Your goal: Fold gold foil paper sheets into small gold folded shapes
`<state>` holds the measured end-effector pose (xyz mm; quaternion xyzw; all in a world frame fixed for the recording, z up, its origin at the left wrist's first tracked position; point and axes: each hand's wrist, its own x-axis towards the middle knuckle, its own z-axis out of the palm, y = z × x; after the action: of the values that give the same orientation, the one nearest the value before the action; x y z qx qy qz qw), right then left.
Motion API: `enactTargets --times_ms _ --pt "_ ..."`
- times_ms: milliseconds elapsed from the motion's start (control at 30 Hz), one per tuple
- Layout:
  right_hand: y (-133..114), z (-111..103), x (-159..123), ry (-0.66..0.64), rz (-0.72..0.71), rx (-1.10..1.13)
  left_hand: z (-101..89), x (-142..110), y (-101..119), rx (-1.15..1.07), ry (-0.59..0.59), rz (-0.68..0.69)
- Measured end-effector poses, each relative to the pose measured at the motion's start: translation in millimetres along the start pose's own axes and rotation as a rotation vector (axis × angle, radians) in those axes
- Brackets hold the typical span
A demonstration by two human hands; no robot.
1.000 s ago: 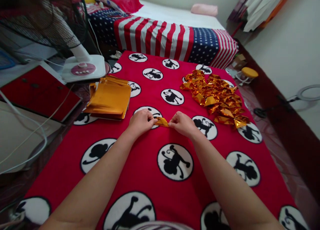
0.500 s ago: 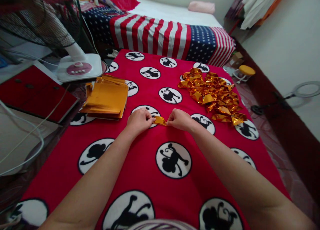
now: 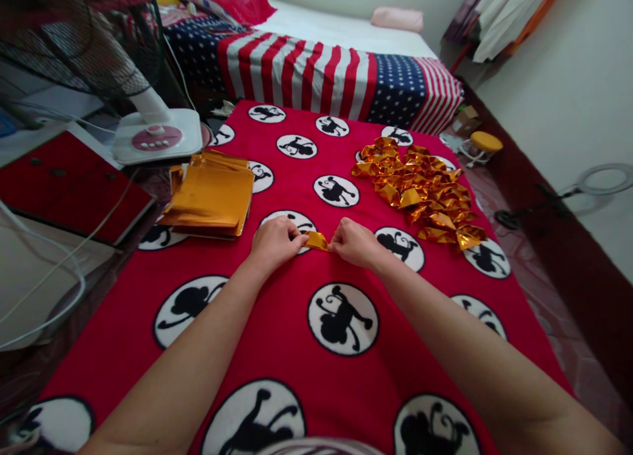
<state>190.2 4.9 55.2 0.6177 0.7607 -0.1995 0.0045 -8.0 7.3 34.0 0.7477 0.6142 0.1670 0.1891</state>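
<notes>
While both hands pinch it: the gold foil strip spans the gap between the left hand and the right hand, low over the red cloth — whether it touches the cloth cannot be told.
Left fingers: drawn together in a tight pinch on the strip's left end.
Right fingers: curled in, tips closed on the strip's right end, the knuckles hiding part of the hold.
Gold sheets: stacked unevenly, left of the left fingers and slightly beyond them, apart from the strip.
Folded pieces: heaped beyond and right of the right fingers, not touching them.
Foil risk: uneven pulling could tear the strip or skew its crease; a loosened pinch could let an end spring out.
Side risk: a wide leftward sweep could catch the sheets' near edge and slide them; one rightward could scatter the heap.
Edges: the cloth ends well beyond the fingers, toward a bed; leftward past the sheets, near a fan base; rightward just past the heap.
Room: printed cloth stretches ahead of the fingers between sheets and heap, and back between the forearms — space enough to move.
</notes>
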Motion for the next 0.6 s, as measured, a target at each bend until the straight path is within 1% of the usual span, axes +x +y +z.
enactTargets --times_ms 367,600 --pt "0.1 5.4 -0.7 0.049 0.004 0.007 4.9 2.0 -6.4 -0.071 0.035 -0.005" --pt "-1.4 5.7 -1.9 0.053 0.004 -0.011 3.6 0.9 -3.6 -0.100 0.056 -0.052"
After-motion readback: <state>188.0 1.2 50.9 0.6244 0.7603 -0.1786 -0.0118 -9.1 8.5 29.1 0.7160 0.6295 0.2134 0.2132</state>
